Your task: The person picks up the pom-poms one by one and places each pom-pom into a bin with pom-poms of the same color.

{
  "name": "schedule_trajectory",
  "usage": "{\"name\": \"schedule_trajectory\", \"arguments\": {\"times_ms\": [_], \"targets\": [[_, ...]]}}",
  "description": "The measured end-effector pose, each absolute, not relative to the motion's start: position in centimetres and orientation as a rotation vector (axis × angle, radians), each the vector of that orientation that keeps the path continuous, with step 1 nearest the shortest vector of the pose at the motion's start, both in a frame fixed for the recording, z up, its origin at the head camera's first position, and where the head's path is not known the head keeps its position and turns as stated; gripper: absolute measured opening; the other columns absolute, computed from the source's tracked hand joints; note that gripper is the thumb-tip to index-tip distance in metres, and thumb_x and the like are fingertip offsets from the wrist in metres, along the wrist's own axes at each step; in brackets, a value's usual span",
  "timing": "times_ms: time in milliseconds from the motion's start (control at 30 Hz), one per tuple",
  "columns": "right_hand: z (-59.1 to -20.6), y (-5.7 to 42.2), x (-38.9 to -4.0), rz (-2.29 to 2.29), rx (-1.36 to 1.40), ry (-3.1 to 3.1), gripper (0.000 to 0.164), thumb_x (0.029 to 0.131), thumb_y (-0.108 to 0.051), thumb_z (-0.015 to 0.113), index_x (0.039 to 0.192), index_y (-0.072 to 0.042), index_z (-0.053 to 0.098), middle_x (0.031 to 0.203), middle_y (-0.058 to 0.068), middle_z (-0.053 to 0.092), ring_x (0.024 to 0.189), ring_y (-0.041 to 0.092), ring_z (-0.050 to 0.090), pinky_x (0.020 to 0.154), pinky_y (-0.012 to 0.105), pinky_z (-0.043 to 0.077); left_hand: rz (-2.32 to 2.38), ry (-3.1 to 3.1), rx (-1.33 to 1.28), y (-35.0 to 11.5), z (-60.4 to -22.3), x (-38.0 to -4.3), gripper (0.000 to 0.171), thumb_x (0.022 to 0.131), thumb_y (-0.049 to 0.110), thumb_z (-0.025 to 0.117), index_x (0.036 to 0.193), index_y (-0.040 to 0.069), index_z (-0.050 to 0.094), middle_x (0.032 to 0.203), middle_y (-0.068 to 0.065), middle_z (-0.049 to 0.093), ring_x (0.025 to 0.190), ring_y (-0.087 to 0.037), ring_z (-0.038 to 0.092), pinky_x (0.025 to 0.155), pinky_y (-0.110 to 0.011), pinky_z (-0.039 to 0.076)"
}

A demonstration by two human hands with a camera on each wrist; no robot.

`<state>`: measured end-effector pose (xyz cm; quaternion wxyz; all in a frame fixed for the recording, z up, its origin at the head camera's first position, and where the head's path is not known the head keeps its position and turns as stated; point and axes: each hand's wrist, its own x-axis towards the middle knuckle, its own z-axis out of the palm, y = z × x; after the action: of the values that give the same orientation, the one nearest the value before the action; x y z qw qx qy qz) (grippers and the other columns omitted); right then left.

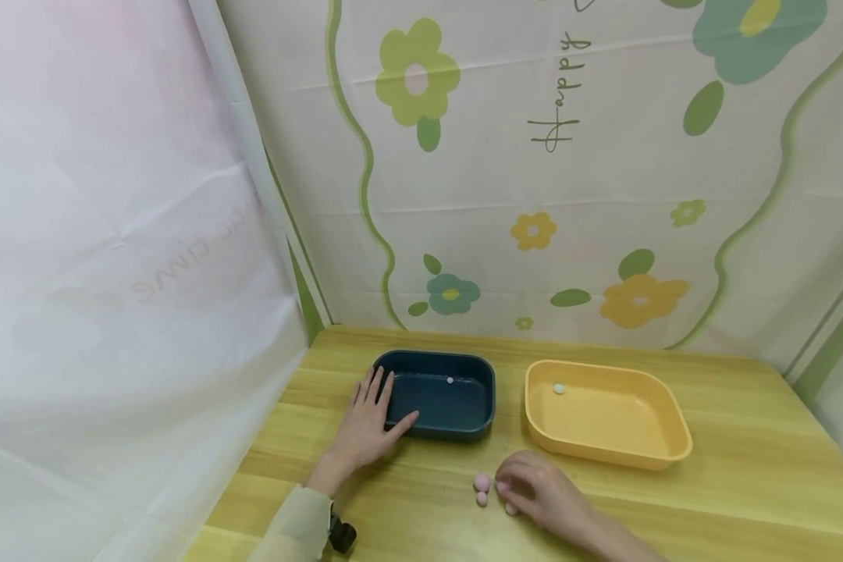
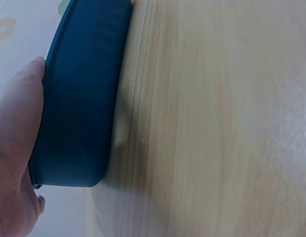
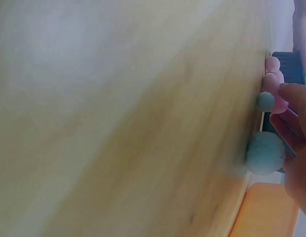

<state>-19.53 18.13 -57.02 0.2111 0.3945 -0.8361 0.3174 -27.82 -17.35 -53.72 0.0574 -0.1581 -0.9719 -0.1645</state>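
My left hand [image 1: 367,429] rests on the left end of the dark blue bin [image 1: 439,433], fingers spread straight over its rim, thumb along the front edge. In the left wrist view the thumb lies along the rim of the bin's outer wall. My right hand [image 1: 551,499] is low over the table in front of the yellow bin, pinching a pink ball [image 3: 280,105] between thumb and finger. Beside the fingertips sit a pink ball [image 1: 481,482] and a smaller pink ball [image 1: 481,499]. Two pale green balls, one large [image 3: 266,153] and one small [image 3: 265,101], appear near this hand.
The yellow bin [image 1: 604,453] stands right of the blue one and holds a pale green ball [image 1: 558,389]. A small pink ball [image 1: 450,381] lies inside the blue bin. A flowered curtain [image 1: 478,179] hangs behind the wooden table [image 1: 407,507], and a white sheet [image 1: 112,351] hangs at left.
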Motion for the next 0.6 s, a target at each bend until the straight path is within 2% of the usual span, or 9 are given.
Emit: {"name": "schedule_trajectory", "arguments": {"times_ms": [300,467,600], "targets": [[-55.8,18.1,-19.8,0.854,1.038,-2.304,0.027,0.08,-0.006,0.093,0.102,-0.017,0.08,0.104,-0.011,0.077,0.096,0.007,0.071,0.086,0.027,0.065,-0.506,-2.945,-0.483,-17.4,-53.6,-27.8,0.099,0.106,0.069,0.056,0.176,0.006,0.023,0.184,-0.022,0.016,0.174,-0.041,0.01,0.14,-0.063,0.016],[-54.9,18.1,-20.1,0.857,1.047,-2.251,0.029,0.077,-0.005,0.094,0.1,-0.016,0.08,0.103,-0.009,0.078,0.095,0.009,0.072,0.092,0.015,0.059,-0.494,-2.945,-0.485,-17.4,-53.6,-27.8,0.099,0.106,0.069,0.055,0.176,0.006,0.024,0.184,-0.021,0.017,0.174,-0.041,0.011,0.14,-0.062,0.016],[-54.0,18.2,-20.4,0.909,1.086,-2.186,0.034,0.076,0.002,0.092,0.101,-0.016,0.079,0.101,-0.005,0.078,0.09,0.01,0.072,0.091,0.011,0.056,-0.482,-2.947,-0.492,-17.4,-53.6,-27.9,0.099,0.107,0.07,0.054,0.176,0.005,0.024,0.184,-0.022,0.019,0.174,-0.042,0.012,0.14,-0.062,0.017]]}}
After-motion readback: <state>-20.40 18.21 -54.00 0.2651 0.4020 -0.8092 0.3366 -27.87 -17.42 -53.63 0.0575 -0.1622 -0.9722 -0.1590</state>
